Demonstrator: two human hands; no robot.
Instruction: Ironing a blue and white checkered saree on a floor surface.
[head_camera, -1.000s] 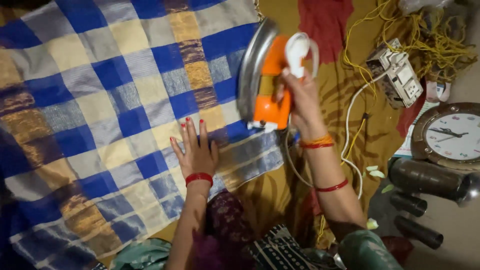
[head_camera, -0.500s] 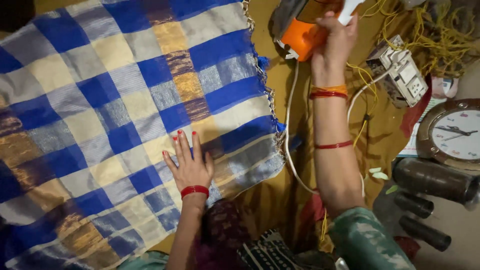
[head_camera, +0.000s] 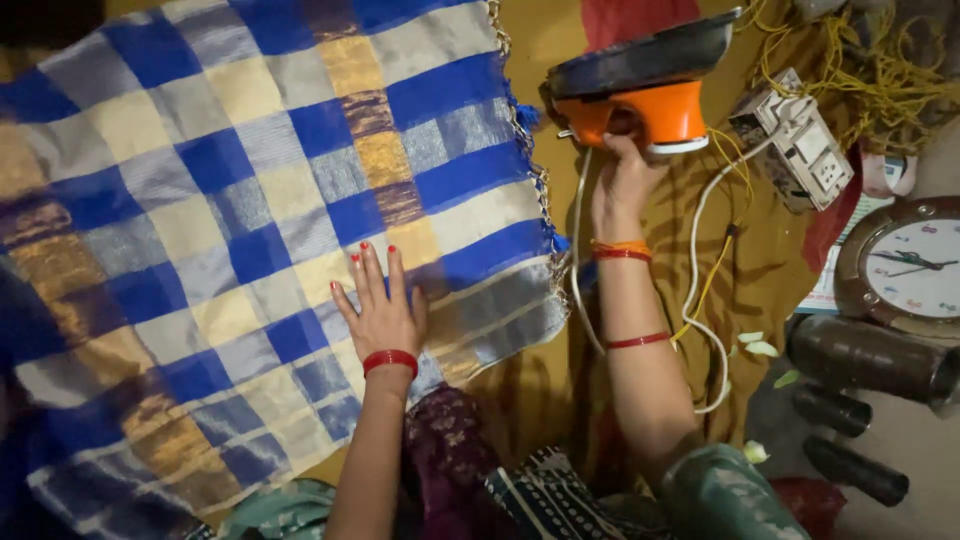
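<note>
A blue, grey and cream checked cloth (head_camera: 230, 220) with gold bands lies spread over a mustard sheet (head_camera: 540, 390). My left hand (head_camera: 380, 310) presses flat on the cloth near its right lower edge, fingers apart. My right hand (head_camera: 625, 175) grips the handle of an orange and white electric iron (head_camera: 645, 90), which rests tipped on its heel on the sheet, just right of the cloth's fringed edge, its dark soleplate facing up and away.
The iron's white cord (head_camera: 700, 300) loops down the sheet to a white switch-and-socket box (head_camera: 800, 150). Tangled yellow wire (head_camera: 880, 70) lies at the top right. A round wall clock (head_camera: 910, 270) and dark metal tubes (head_camera: 860, 360) sit at the right.
My right hand has carried the iron off the cloth, up and to the right, and stood it on its heel on the sheet. My left hand has stayed flat on the cloth.
</note>
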